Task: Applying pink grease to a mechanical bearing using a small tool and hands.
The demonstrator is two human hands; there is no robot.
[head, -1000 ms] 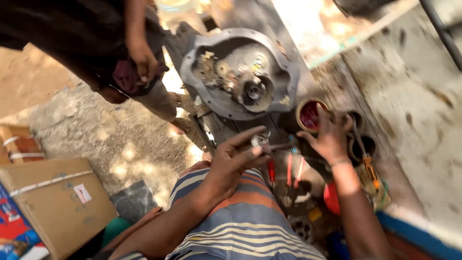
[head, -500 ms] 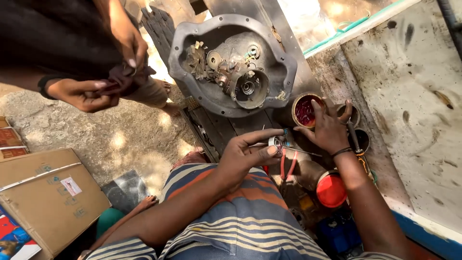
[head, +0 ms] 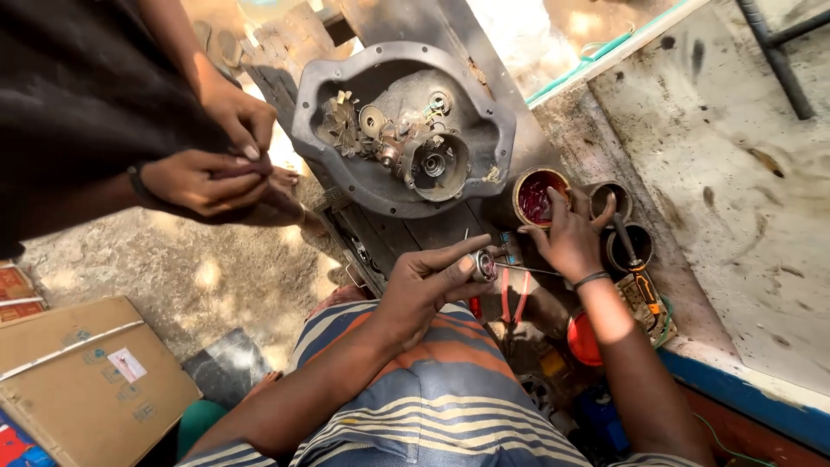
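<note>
While I look down from the head camera, these are my readings, line by line.

Left hand: my left hand (head: 424,290), centre of frame, is closed in a pinch; thumb and fingertips clasp a small round bearing (head: 484,265), its flat face turned up toward me.

Right hand: my right hand (head: 571,242), right of centre, is spread loose and grasps nothing; its fingertips reach to the rim of the tin of red grease (head: 540,197).

Key relation: the tin lies up and to the right of the bearing, just beyond the right hand, so the right hand is clearly the nearer one; the bearing sits just left of that hand, apart from it.

Nearby tools: red-handled pliers (head: 512,298) lie just below the bearing; a screwdriver (head: 635,264) stands in a second tin at the right.

Engine cover: a grey cast housing (head: 328,147) holding small gears fills the upper centre.

Other person: two hands (head: 216,169) at the upper left work something small that I cannot make out.

Lower left: a cardboard box (head: 78,389).
</note>
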